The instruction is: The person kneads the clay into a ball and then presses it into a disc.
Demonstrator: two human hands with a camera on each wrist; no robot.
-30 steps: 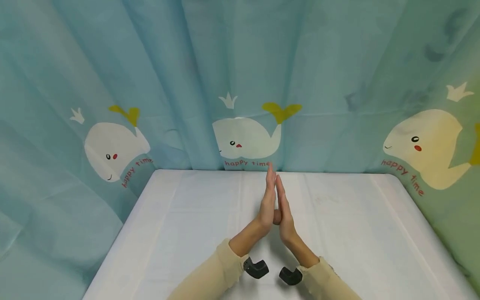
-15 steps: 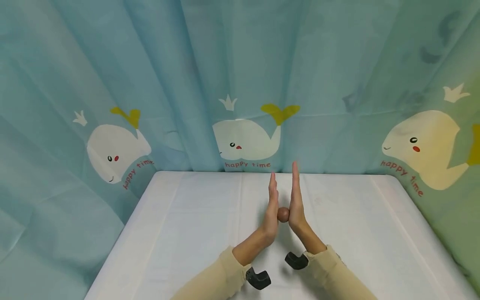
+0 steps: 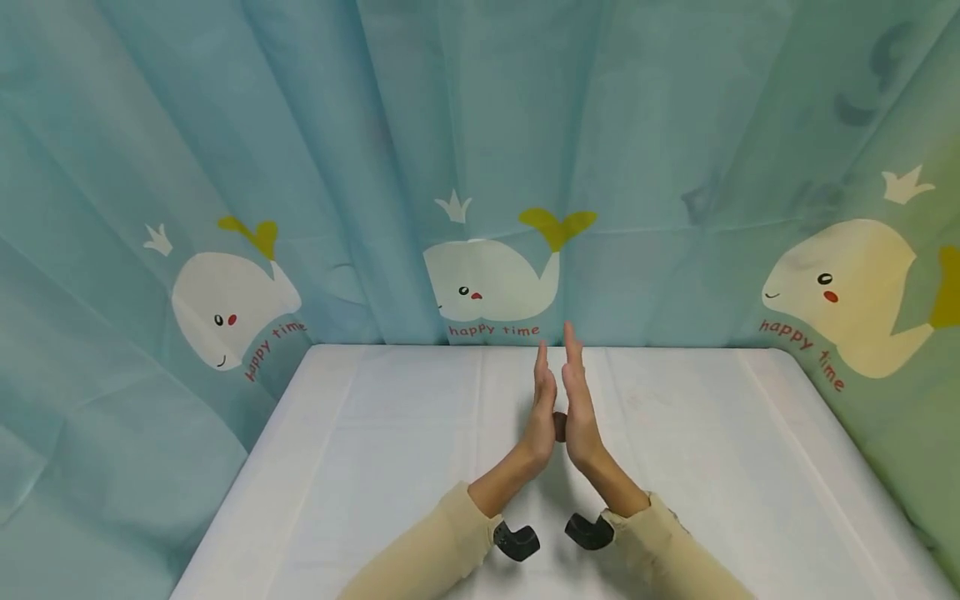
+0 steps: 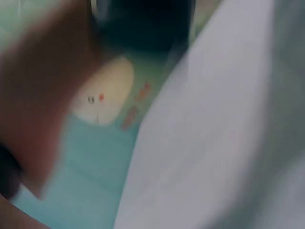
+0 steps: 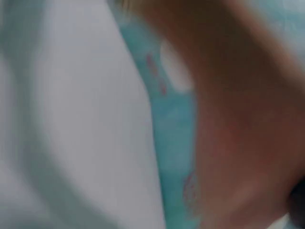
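Note:
A small brown ball point(image 3: 560, 427) sits between my two palms in the head view, partly covered by them. My left hand point(image 3: 538, 421) presses it from the left side, fingers straight and pointing away. From the right, my right hand point(image 3: 582, 421) presses against it with straight fingers, its tips reaching a little farther forward than the left ones. Both hands are held above the white table point(image 3: 405, 467). Blurred, the left hand point(image 4: 33, 100) fills the left of its wrist view, with the dark ball at the edge. The right wrist view shows the right hand point(image 5: 243, 124) similarly blurred.
A blue-green curtain point(image 3: 660, 150) printed with white whales hangs behind and beside the table. Black wrist cameras point(image 3: 517, 542) stick out from beneath both beige sleeves point(image 3: 442, 542).
My palms have slid against each other, the right moving forward and the left back. Compared with half a second ago, the right hand is farther left and covers more of the ball.

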